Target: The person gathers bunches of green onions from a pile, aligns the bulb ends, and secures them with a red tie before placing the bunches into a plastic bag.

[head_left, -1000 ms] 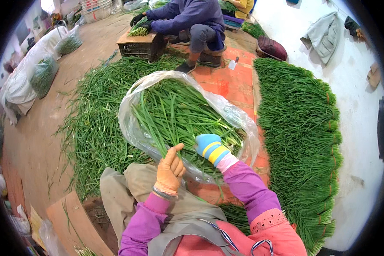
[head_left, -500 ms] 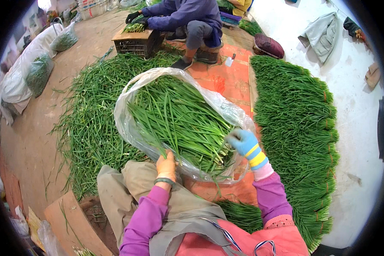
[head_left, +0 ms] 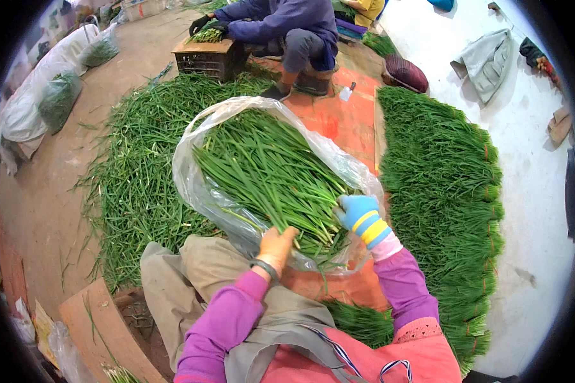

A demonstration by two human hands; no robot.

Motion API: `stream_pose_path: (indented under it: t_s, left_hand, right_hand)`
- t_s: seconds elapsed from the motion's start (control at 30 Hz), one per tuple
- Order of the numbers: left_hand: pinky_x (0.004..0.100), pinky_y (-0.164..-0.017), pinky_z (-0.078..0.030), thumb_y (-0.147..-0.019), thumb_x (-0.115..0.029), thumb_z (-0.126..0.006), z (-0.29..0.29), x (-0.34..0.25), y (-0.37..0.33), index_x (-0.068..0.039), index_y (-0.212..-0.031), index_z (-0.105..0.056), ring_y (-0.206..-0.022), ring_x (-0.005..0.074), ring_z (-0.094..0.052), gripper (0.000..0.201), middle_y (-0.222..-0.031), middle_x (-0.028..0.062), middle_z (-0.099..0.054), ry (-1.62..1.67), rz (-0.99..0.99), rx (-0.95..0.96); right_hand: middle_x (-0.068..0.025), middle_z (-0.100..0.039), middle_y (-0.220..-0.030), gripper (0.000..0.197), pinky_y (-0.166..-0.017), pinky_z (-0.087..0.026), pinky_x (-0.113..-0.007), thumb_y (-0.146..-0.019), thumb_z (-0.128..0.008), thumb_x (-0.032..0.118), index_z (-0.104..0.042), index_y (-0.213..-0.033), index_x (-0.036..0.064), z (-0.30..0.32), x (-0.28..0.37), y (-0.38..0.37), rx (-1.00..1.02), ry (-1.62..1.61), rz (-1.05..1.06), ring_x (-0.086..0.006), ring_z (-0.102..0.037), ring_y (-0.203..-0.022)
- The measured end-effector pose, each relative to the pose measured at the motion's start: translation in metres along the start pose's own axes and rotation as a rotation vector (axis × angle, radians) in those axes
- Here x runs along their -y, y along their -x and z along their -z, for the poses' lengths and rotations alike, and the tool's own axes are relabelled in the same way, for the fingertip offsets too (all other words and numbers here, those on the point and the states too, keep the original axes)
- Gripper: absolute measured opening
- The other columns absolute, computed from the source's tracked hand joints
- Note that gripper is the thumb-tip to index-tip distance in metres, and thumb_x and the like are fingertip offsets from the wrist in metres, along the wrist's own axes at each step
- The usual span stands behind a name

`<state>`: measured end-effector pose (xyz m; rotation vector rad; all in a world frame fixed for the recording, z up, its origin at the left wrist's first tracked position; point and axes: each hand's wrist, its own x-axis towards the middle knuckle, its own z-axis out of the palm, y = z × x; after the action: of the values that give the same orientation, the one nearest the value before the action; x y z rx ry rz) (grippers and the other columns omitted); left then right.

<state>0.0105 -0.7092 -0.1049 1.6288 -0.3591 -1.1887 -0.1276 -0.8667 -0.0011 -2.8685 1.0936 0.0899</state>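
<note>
In front of my knees lies an open clear plastic bag point(head_left: 186, 167) full of long green chives point(head_left: 268, 163), their pale ends toward the right. My left hand point(head_left: 277, 247), with a dark band at the wrist, is closed on a few chive leaves at the bag's near rim. At the pale stalk ends, my right hand point(head_left: 358, 216), in a light blue glove with yellow stripes, has its fingers curled in around chives; the fingertips are partly hidden.
Loose chives point(head_left: 147, 179) are heaped to the left. Tied chive bundles point(head_left: 441, 210) line the right side beside an orange mat point(head_left: 358, 121). Ahead, a co-worker point(head_left: 287, 29) crouches by a black crate point(head_left: 204, 64). A curved brown board point(head_left: 108, 332) lies at lower left.
My left hand has moved right along the bag's near rim, toward my right hand. The right hand has shifted slightly down and left onto the stalk ends.
</note>
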Motion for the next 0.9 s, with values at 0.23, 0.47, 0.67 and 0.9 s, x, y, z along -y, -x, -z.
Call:
stream_pose_path:
  t_s: [0.23, 0.47, 0.67, 0.9]
  left_hand:
    - [0.036, -0.074, -0.048, -0.085, -0.022, -0.056, -0.037, -0.011, 0.014, -0.001, -0.112, -0.048, -0.085, 0.0243, -0.058, 0.035, -0.104, 0.012, -0.056, 0.887, 0.266, 0.218]
    - [0.0429, -0.075, -0.048, -0.083, -0.014, -0.058, -0.041, -0.022, 0.033, -0.001, -0.118, -0.039, -0.093, 0.031, -0.056, 0.041, -0.111, 0.011, -0.051, 0.997, 0.225, -0.009]
    - [0.0428, -0.075, -0.047, -0.083, -0.017, -0.06, -0.035, -0.001, 0.031, -0.003, -0.117, -0.041, -0.094, 0.0305, -0.056, 0.041, -0.111, 0.0098, -0.052, 1.083, 0.227, 0.012]
    - [0.0386, -0.078, -0.046, -0.084, -0.019, -0.059, -0.029, 0.006, 0.022, 0.001, -0.109, -0.048, -0.094, 0.0294, -0.055, 0.033, -0.104, 0.0135, -0.053, 1.202, 0.339, 0.161]
  right_hand:
    - [-0.0147, -0.063, -0.075, 0.031, -0.059, -0.048, -0.042, -0.075, -0.058, 0.028, -0.058, -0.097, 0.0065, 0.004, 0.024, 0.027, 0.1, -0.038, 0.072, -0.0317, -0.062, -0.068]
    - [-0.0155, -0.064, -0.087, 0.028, -0.071, -0.049, -0.04, -0.077, -0.057, 0.03, -0.064, -0.094, 0.0099, -0.025, -0.021, -0.045, -0.084, -0.15, -0.061, -0.0322, -0.061, -0.08]
    - [-0.0185, -0.062, -0.093, 0.031, -0.079, -0.045, -0.042, -0.075, -0.057, 0.034, -0.065, -0.089, 0.0076, -0.066, -0.052, -0.081, 0.142, 0.082, -0.342, -0.0349, -0.058, -0.088]
    - [-0.0171, -0.061, -0.078, 0.024, -0.068, -0.045, -0.045, -0.076, -0.056, 0.03, -0.062, -0.078, 0.0075, -0.012, -0.028, -0.041, 0.028, -0.144, -0.11, -0.0368, -0.058, -0.076]
